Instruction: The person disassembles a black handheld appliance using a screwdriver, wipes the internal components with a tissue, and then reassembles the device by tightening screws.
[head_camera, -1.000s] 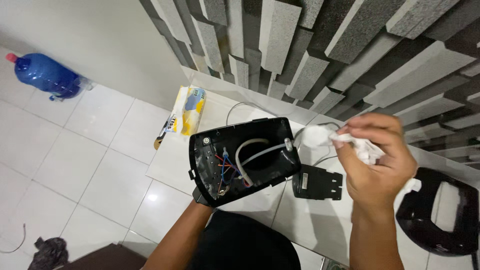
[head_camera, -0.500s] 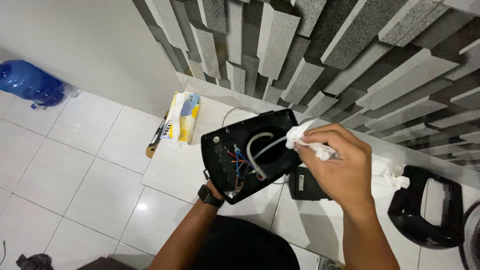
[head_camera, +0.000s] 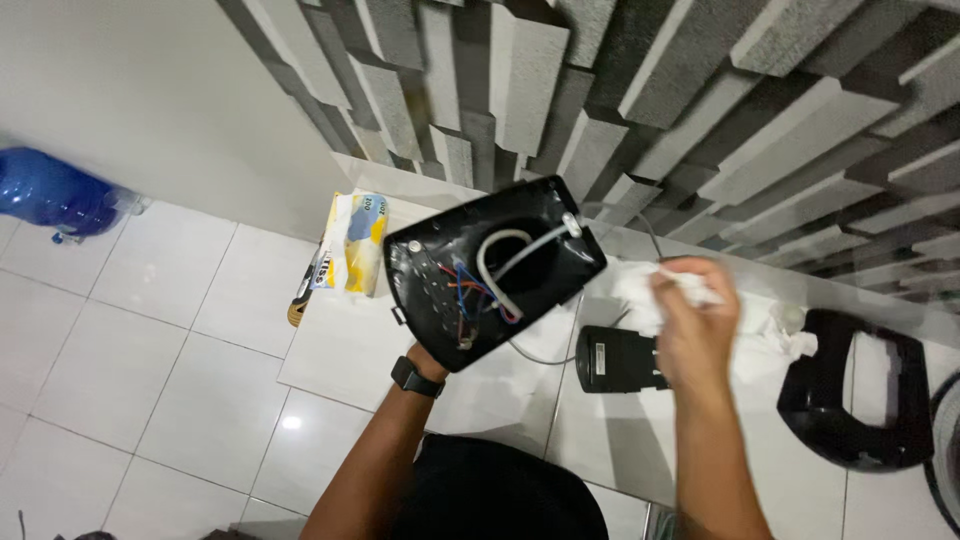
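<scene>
Our left hand (head_camera: 425, 362) grips the stiff black housing (head_camera: 492, 268) from below, by its edge; our right hand (head_camera: 692, 325) is closed around a soft tissue (head_camera: 640, 285).

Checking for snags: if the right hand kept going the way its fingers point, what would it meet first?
Probably the open black housing: the right hand, gripping a white tissue, points up-left toward the housing's raised end, though depth is unclear.

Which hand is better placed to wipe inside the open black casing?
Probably the right hand: it holds the white tissue beside the black casing, while the left hand supports it from below.
</scene>
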